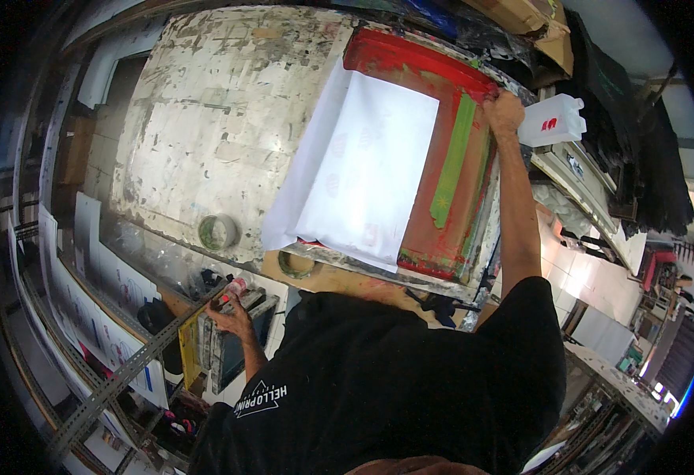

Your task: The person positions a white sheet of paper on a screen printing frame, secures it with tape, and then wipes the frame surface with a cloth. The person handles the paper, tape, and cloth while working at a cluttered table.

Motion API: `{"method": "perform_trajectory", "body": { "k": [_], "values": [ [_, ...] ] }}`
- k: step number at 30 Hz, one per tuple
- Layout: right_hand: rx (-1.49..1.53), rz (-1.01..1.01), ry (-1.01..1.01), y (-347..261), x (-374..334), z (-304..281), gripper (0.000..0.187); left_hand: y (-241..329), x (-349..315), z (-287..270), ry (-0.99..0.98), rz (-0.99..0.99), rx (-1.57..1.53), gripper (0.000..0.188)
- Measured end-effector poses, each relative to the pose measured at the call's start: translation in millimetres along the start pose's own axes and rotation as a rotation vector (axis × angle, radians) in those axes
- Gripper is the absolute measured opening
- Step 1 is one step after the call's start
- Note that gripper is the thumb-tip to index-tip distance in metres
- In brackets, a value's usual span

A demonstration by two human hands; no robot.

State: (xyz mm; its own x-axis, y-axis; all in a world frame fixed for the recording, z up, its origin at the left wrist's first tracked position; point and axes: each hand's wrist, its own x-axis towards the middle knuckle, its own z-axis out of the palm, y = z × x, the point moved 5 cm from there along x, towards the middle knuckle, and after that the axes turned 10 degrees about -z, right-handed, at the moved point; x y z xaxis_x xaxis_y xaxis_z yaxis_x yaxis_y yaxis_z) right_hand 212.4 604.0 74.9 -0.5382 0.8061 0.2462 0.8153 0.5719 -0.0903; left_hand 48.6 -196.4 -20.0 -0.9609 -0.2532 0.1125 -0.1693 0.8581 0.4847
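A screen-printing frame (467,265), stained red and with a strip of green tape (451,170) along its right side, lies on the worktable. White sheets (371,166) cover its left and middle part. My right hand (505,115) is closed at the frame's far right corner, beside the thick red band (418,62) along the far side; its fingertips are partly hidden. Low on the left, away from the table, my left hand (235,321) is closed around a small pinkish-red thing (237,286), too small to name.
A translucent plastic jug (551,120) stands right of my right hand. One tape roll (217,232) sits on the paint-spotted tabletop (204,134), another tape roll (295,264) near its front edge. A metal rack rail (137,360) crosses close to my left hand. A cardboard box (549,32) is at the far right.
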Motion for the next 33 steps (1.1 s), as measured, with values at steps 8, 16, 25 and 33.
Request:
{"method": "perform_trajectory", "body": {
  "k": [8, 16, 25, 33],
  "values": [
    [0.056, -0.005, 0.195, 14.7, 22.7, -66.6, 0.033, -16.7, -8.4, 5.7, -0.028, -0.028, -0.126, 0.067],
    [0.275, -0.098, 0.204, 5.0, 5.6, -140.2, 0.032, -25.7, -16.7, 30.7, -0.128, -0.037, -0.150, 0.069],
    [0.607, -0.209, 0.219, -44.5, -43.1, -136.7, 0.028, -37.8, -10.3, 12.3, -0.010, -0.068, -0.187, 0.067],
    [0.865, -0.240, 0.209, -150.1, -97.6, -159.9, 0.023, -78.4, -21.2, -39.3, -0.011, -0.160, -0.069, 0.072]
  ]
}}
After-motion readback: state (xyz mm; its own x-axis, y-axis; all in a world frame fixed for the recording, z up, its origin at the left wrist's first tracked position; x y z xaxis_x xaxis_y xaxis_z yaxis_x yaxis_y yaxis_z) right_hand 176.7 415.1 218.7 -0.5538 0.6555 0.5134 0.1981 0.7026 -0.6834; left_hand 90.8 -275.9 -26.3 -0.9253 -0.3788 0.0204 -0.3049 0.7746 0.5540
